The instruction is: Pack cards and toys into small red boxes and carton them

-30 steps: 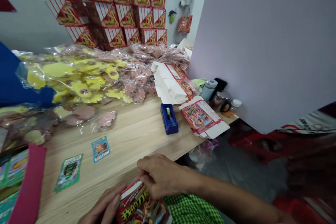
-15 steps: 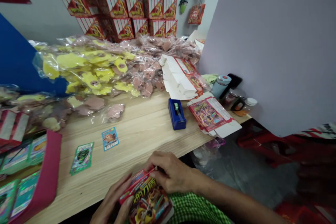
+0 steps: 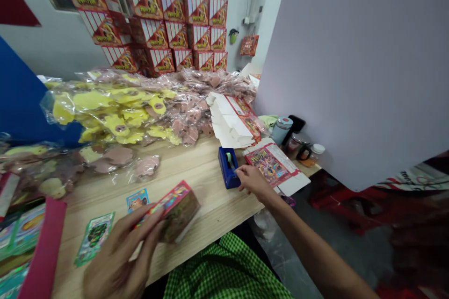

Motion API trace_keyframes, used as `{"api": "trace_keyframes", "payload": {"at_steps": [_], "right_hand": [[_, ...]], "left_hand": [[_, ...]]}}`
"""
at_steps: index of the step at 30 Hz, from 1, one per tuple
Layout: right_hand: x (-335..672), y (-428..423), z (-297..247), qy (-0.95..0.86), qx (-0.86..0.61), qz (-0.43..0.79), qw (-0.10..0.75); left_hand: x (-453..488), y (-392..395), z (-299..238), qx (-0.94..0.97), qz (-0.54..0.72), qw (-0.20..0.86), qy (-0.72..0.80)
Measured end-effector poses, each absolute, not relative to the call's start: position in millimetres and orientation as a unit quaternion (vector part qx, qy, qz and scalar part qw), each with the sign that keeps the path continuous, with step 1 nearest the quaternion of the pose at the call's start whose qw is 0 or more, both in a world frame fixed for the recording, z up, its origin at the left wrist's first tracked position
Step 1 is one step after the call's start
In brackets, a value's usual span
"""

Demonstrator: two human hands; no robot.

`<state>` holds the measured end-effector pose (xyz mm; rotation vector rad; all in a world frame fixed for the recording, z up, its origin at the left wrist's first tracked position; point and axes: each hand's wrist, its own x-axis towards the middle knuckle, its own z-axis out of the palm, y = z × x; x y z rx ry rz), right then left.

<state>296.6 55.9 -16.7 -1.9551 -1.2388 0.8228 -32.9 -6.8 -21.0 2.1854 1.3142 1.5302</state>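
Observation:
My left hand [image 3: 122, 247] grips a small red printed card box [image 3: 180, 212] near the table's front edge, its fingers closed round the near end. The box is a little blurred. At the blue tape dispenser [image 3: 226, 175], my right hand [image 3: 253, 180] has thumb and fingertips pinched on the end of the clear tape [image 3: 234, 167]. A blue-bordered card [image 3: 136, 200] lies behind the left hand, partly covered by it. To the left of that is a green-bordered card [image 3: 94, 238].
Flattened printed cartons [image 3: 270, 163] lie right of the dispenser, with a flask [image 3: 281, 130] and jars behind. Bagged yellow and pink cutouts [image 3: 122, 112] are heaped at the back. A pink tray [image 3: 56, 243] of cards stands at left. Boxes [image 3: 150, 32] are stacked beyond.
My right hand has left the box and reached forward right to the tape dispenser. My left hand has moved the box forward onto or just over the table. The view has tilted up.

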Motion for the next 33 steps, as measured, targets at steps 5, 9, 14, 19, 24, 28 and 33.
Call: {"api": "trace_keyframes", "payload": {"at_steps": [5, 9, 14, 19, 24, 28, 33], "right_hand": [[289, 56, -25, -0.451, -0.723, 0.369, 0.371], [290, 50, -25, -0.469, -0.707, 0.346, 0.402], [293, 35, -49, -0.486, -0.717, 0.288, 0.407], [291, 13, -48, -0.511, -0.713, 0.220, 0.425], [262, -9, -8, -0.620, -0.593, 0.240, 0.453], [220, -16, 13, -0.626, -0.449, 0.448, 0.455], [189, -4, 16, -0.569, -0.390, 0.553, 0.467]], "left_hand": [[-8, 15, -28, 0.782, 0.480, -0.007, 0.398], [-9, 11, -33, 0.815, 0.457, -0.032, 0.354], [3, 8, -28, 0.809, 0.460, -0.034, 0.365], [14, 5, -15, 0.794, 0.484, -0.033, 0.366], [15, 3, -9, 0.803, 0.477, -0.055, 0.352], [14, 3, -8, 0.807, 0.472, -0.057, 0.349], [16, 2, -10, 0.803, 0.479, -0.059, 0.349]]}}
